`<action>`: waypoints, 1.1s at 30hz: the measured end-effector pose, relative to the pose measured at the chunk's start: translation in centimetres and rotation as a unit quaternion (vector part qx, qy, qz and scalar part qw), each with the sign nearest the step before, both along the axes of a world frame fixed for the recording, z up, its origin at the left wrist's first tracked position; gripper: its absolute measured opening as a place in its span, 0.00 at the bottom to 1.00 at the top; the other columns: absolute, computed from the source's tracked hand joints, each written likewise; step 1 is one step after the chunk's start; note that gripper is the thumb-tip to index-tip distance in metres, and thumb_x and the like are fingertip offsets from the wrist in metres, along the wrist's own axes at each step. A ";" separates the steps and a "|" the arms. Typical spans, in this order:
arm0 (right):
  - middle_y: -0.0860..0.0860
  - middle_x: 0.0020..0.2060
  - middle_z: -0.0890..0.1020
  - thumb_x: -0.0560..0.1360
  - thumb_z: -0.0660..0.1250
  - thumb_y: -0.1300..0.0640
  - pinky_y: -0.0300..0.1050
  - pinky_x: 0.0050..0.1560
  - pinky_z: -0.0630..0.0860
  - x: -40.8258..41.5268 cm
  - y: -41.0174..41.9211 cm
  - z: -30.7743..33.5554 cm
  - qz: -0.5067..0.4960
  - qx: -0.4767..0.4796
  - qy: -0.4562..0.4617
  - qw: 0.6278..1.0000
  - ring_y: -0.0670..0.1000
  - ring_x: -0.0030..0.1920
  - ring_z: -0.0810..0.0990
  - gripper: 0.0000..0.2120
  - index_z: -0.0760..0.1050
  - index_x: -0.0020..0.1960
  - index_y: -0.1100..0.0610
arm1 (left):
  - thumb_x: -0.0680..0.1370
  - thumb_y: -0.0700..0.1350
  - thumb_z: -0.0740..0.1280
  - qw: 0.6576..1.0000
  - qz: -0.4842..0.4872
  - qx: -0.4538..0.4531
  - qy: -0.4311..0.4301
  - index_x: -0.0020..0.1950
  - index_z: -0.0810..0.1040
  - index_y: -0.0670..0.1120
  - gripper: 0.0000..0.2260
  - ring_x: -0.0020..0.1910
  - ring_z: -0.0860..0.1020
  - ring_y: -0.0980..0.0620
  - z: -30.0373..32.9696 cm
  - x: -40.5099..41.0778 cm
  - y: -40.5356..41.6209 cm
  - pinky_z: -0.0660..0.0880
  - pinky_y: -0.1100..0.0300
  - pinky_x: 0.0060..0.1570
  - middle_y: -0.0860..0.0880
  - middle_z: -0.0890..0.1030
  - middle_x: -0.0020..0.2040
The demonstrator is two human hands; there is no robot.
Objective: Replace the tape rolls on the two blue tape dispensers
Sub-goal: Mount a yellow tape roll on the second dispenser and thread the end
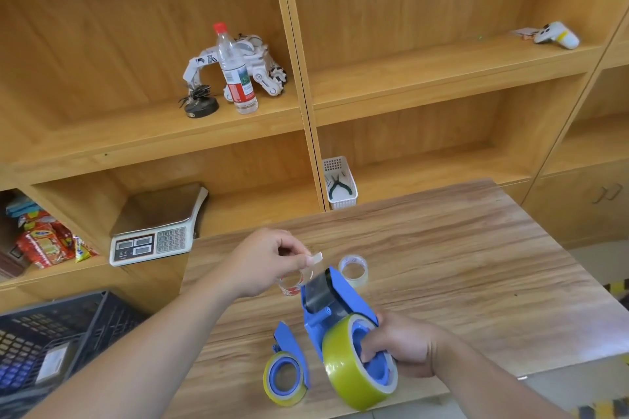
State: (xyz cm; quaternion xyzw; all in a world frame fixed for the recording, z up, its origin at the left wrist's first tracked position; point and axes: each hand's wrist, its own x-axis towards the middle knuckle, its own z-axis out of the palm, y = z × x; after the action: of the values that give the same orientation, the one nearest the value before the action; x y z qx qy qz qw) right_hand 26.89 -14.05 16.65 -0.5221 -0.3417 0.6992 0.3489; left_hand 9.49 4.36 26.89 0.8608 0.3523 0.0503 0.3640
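Observation:
My right hand (405, 347) grips a blue tape dispenser (335, 299) by its hub, above the table. A thick yellow-green tape roll (340, 367) sits on that dispenser. My left hand (269, 258) pinches the free end of the tape (316, 258) and holds it stretched over the dispenser's front. A second blue dispenser (289, 343) lies on the table to the left with a thinner yellow-green roll (284, 379) on it. Two small, nearly spent clear rolls rest behind: one (354, 270) at the right, one (292, 286) partly hidden under my left hand.
The wooden table (442, 265) stands before wooden shelves. A weighing scale (156, 231), a white basket with pliers (340, 184), a water bottle (236, 70) and a toy robot sit on the shelves. A dark plastic crate (58, 343) stands at lower left.

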 end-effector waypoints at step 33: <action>0.60 0.37 0.77 0.59 0.65 0.70 0.44 0.38 0.75 0.9 1.8 -4.2 -0.193 -0.025 0.046 0.980 0.57 0.38 0.75 0.13 0.77 0.44 0.64 | 0.83 0.51 0.66 0.871 0.251 -0.408 -0.112 0.59 0.82 0.47 0.11 0.40 0.82 0.51 -10.9 1.9 -1.5 0.78 0.58 0.40 0.47 0.83 0.49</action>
State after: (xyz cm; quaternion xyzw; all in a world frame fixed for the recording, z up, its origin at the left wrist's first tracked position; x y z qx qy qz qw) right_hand 27.80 -12.28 12.42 -0.5540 -0.2002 0.6504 0.4795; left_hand 11.35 2.85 16.00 0.5070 0.5022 0.0877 0.6950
